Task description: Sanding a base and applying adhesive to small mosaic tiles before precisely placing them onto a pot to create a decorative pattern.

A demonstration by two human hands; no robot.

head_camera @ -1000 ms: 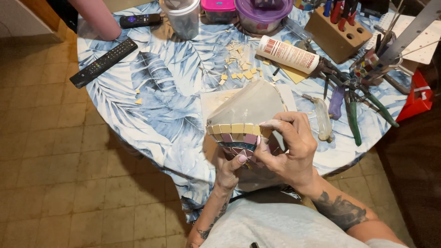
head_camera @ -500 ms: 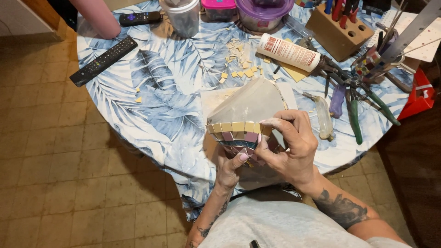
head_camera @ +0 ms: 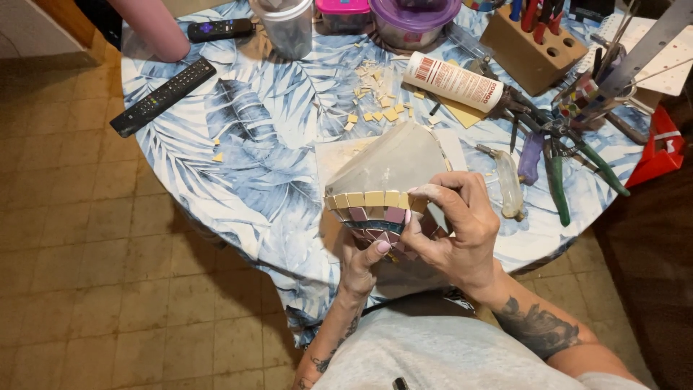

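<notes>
I hold a frosted glass vase [head_camera: 393,162] tipped over the table's near edge, its lower part covered with rows of tan, mauve and teal mosaic tiles [head_camera: 372,209]. My left hand [head_camera: 364,263] cups the tiled bottom from below. My right hand [head_camera: 455,227] grips the vase's right side, its thumb and fingertips pressing on the tile rows. Loose tan tile chips [head_camera: 379,108] lie scattered further back on the table.
The round table [head_camera: 245,144] has a blue leaf-print cloth. On it lie a glue bottle [head_camera: 455,83], pliers and nippers [head_camera: 556,162], a wooden tool block [head_camera: 534,47], two remotes [head_camera: 162,97], lidded containers [head_camera: 415,18] and a jar [head_camera: 289,25]. Another person's arm [head_camera: 148,25] rests at the far left.
My hands and the vase have stayed almost still; the fingers of my right hand shifted slightly on the tiles.
</notes>
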